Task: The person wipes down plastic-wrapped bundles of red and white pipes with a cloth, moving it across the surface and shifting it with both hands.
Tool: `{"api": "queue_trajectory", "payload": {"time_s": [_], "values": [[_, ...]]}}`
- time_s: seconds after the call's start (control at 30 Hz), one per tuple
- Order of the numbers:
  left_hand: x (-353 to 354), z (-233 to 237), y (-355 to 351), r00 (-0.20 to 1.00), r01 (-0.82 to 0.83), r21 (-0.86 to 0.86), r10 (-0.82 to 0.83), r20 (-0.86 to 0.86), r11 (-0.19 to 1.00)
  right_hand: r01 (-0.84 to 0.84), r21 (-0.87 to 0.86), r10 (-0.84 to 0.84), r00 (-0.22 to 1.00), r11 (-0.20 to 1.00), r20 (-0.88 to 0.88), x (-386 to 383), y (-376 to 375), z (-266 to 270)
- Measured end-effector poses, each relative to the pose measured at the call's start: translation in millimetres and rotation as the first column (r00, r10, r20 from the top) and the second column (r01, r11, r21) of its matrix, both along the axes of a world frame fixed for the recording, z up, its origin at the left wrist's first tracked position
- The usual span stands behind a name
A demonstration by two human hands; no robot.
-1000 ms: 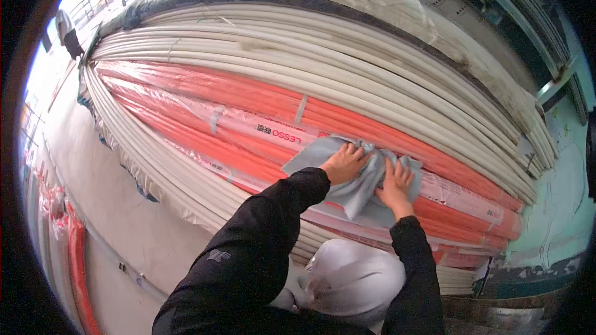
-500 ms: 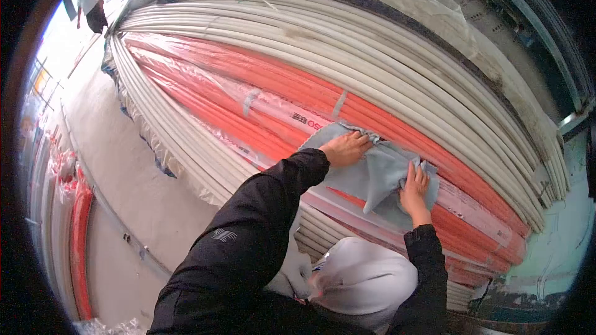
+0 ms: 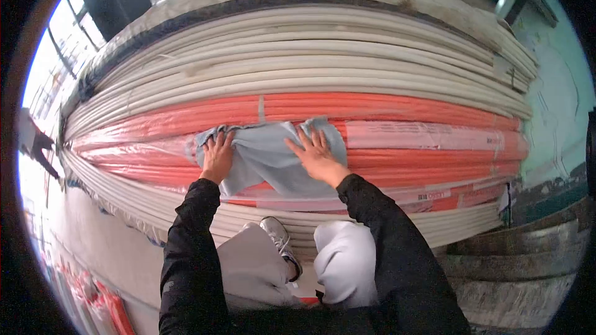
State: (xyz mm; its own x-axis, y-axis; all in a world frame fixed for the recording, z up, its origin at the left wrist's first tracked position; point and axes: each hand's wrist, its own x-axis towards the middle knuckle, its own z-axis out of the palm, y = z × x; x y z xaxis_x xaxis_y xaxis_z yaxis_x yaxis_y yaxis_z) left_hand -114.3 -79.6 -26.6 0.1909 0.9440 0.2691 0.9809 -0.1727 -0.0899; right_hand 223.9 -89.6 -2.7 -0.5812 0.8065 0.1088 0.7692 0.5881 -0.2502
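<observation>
A grey-blue cloth (image 3: 261, 149) with some folds lies across the plastic-wrapped bundles of red pipes (image 3: 397, 164) in front of me. My left hand (image 3: 218, 156) rests on the cloth's left part, its fingers spread near the upper edge. On the right part lies my right hand (image 3: 318, 156), palm down with fingers apart. Neither hand grips the fabric. A gap at the cloth's lower edge shows a bit of red pipe.
Long cream pipes (image 3: 298, 56) are stacked behind the red bundles, and more cream pipes (image 3: 242, 226) run in front near my shoe (image 3: 277, 236). A person (image 3: 38, 142) stands at far left. More wrapped bundles (image 3: 102, 304) lie at lower left; a pale green wall (image 3: 552, 105) rises at right.
My view has turned, so the pipes now run level across it. My fingers, earlier bent at the cloth's gathered edge, now lie spread on it. The cloth looks flatter.
</observation>
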Motion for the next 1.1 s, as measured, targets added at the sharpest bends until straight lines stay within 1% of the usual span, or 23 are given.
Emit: {"api": "queue_trajectory", "payload": {"time_s": [0.07, 0.13, 0.2, 0.23, 0.27, 0.3, 0.33, 0.37, 0.4, 0.43, 0.47, 0.5, 0.53, 0.57, 0.67, 0.77, 0.87, 0.9, 0.97, 1.0, 1.07, 1.1], "values": [[7.8, -10.0, 10.2, 0.999, -0.033, -0.030, 0.034, 0.016, 0.999, 0.003, 0.014, -0.003, 1.000, 1.000, -0.015, -0.3, 0.3, 0.6], [22.6, -1.2, 14.0, 0.998, -0.065, -0.090, 0.066, 0.006, 0.994, 0.000, 0.013, 0.000, 0.999, 1.000, -0.034, 1.6, 0.9, -0.3], [50.3, 7.8, 13.5, 0.995, -0.103, -0.172, 0.099, -0.033, 0.980, -0.008, -0.033, 0.010, 0.999, 0.999, 0.033, 9.9, 3.6, 3.9], [65.5, 13.1, 12.3, 0.994, -0.102, -0.178, 0.095, -0.048, 0.979, -0.019, -0.054, 0.022, 0.998, 0.998, 0.065, 14.5, 5.2, 7.1], [80.3, 15.7, 12.7, 0.992, -0.102, -0.201, 0.085, -0.090, 0.974, -0.022, -0.020, 0.023, 0.997, 1.000, 0.069, 21.1, 6.8, 5.7], [90.9, 5.9, 12.6, 0.995, -0.017, -0.062, 0.010, -0.104, 0.998, -0.028, 0.012, 0.027, 0.997, 1.000, 0.074, 31.2, 8.6, -0.4], [109.6, 9.5, 11.4, 0.994, -0.014, -0.094, 0.003, -0.107, 0.995, -0.038, 0.045, 0.035, 0.996, 0.998, 0.080, 41.1, 9.2, -3.8], [119.6, -5.4, 15.4, 0.987, 0.073, -0.026, -0.076, -0.144, 0.997, -0.028, 0.046, 0.023, 0.994, 0.999, 0.107, 51.7, 9.4, -2.1], [134.4, -14.0, 23.5, 0.978, 0.144, -0.060, -0.152, -0.143, 0.988, -0.020, 0.047, 0.014, 0.991, 0.999, 0.135, 62.8, 8.1, 0.6], [147.6, -24.8, 24.0, 0.950, 0.280, 0.003, -0.277, -0.147, 0.960, -0.012, 0.050, 0.004, 0.986, 0.999, 0.165, 74.2, 6.9, 4.0], [168.4, -21.0, 21.8, 0.939, 0.308, -0.071, -0.315, -0.135, 0.949, 0.007, 0.074, -0.019, 0.986, 0.997, 0.168, 84.8, 2.7, 6.8], [187.7, -13.3, 16.8, 0.932, 0.362, -0.020, -0.361, 0.037, 0.932, 0.028, 0.099, -0.044, 0.985, 0.995, 0.170, 96.0, -2.2, 8.1], [201.1, 0.0, 9.4, 0.907, 0.421, -0.037, -0.420, 0.044, 0.906, 0.066, 0.056, -0.078, 0.967, 0.996, 0.244, 108.5, -2.5, 6.5], [210.5, -2.3, 7.3, 0.855, 0.479, 0.063, -0.481, 0.195, 0.876, 0.107, 0.021, -0.108, 0.942, 0.994, 0.318, 119.1, -1.1, 4.0], [225.4, 10.8, 5.9, 0.812, 0.538, 0.040, -0.530, 0.245, 0.842, 0.311, 0.058, -0.315, 0.909, 0.949, 0.273, 136.8, -1.8, -2.3], [217.2, 8.5, 19.1, 0.772, 0.600, 0.092, -0.605, 0.193, 0.795, 0.328, 0.139, -0.346, 0.927, 0.935, 0.143, 147.0, -0.1, -7.1], [196.1, 6.9, 36.8, 0.788, 0.579, 0.203, -0.606, 0.108, 0.790, 0.351, 0.101, -0.364, 0.914, 0.931, 0.178, 135.3, -2.4, 6.8], [191.0, 24.2, 35.2, 0.835, 0.537, 0.118, -0.546, 0.068, 0.835, 0.337, 0.094, -0.347, 0.929, 0.937, 0.128, 132.7, -1.1, 2.7], [177.3, 31.1, 45.8, 0.861, 0.479, 0.149, -0.496, 0.111, 0.865, 0.310, 0.087, -0.314, 0.949, 0.947, 0.025, 124.5, 6.3, -6.9], [170.0, 32.6, 49.3, 0.873, 0.448, 0.163, -0.469, 0.131, 0.879, 0.296, 0.139, -0.295, 0.955, 0.945, -0.027, 117.7, 6.8, -5.5], [156.2, 37.5, 53.4, 0.916, 0.362, 0.268, -0.393, 0.074, 0.893, 0.273, 0.247, -0.247, 0.960, 0.930, -0.129, 100.1, 9.2, 2.7], [152.1, 40.0, 55.5, 0.935, 0.319, 0.320, -0.352, 0.049, 0.892, 0.307, 0.282, -0.265, 0.948, 0.909, -0.178, 91.9, 13.5, 6.0]]}}
